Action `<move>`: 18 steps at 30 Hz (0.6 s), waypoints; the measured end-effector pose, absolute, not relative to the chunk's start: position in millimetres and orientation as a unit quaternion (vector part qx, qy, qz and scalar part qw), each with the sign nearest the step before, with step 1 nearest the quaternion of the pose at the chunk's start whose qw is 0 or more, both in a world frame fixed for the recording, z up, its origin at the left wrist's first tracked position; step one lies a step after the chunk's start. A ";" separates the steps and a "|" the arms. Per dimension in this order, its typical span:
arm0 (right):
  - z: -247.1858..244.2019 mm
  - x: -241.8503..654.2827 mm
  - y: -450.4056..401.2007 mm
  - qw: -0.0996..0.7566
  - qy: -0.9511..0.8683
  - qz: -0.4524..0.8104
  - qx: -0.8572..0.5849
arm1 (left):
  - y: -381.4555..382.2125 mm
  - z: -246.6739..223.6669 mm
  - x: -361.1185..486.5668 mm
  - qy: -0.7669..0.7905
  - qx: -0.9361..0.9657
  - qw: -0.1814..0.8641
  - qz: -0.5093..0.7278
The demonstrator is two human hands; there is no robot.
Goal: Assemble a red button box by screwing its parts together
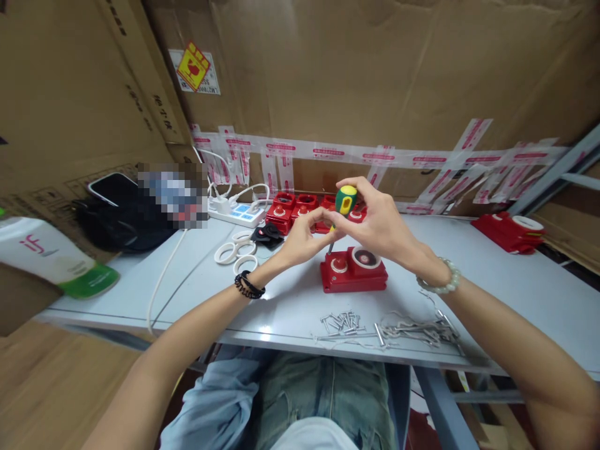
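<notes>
A screwdriver (345, 200) with a green and yellow handle stands nearly upright, its tip down at the back left corner of a red box (354, 284). That box carries a red button and a round dark window in a white ring. My right hand (382, 222) is closed about the screwdriver's handle. From the left, my left hand (304, 239) pinches the screwdriver low down, near where handle meets shaft; its fingertips are partly hidden. On the table in front of the box lie several loose screws (344, 322) and a heap of thin metal rods and chains (417, 331).
Several similar red units (280, 212) line the back, near a white power strip (239, 212). White rings (225, 253) and a small black item (267, 236) lie left. Another red unit (509, 231) sits far right. A bottle (51, 256) and black bag (122, 225) occupy the left end.
</notes>
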State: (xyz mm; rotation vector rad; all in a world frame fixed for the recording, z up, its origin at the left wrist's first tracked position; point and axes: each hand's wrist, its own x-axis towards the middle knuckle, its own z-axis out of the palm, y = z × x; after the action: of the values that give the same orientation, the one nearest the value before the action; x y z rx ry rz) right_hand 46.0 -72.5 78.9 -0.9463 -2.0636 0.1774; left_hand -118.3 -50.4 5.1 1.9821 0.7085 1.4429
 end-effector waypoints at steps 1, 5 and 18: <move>79.3 46.1 -71.9 0.420 -0.823 0.072 -0.375 | -50.1 5.1 -117.3 0.275 0.736 0.280 0.552; 82.0 46.4 -68.9 0.409 -0.838 0.106 -0.344 | -48.1 3.2 -118.6 0.271 0.746 0.297 0.530; 85.0 42.0 -68.9 0.386 -0.837 0.082 -0.379 | -48.2 4.2 -118.3 0.272 0.738 0.312 0.534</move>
State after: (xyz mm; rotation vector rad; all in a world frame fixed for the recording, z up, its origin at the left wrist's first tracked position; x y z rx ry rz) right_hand 42.0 -68.9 85.0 -0.9661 -2.1308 0.2090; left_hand -118.3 -48.2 4.2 1.9463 0.7174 1.4083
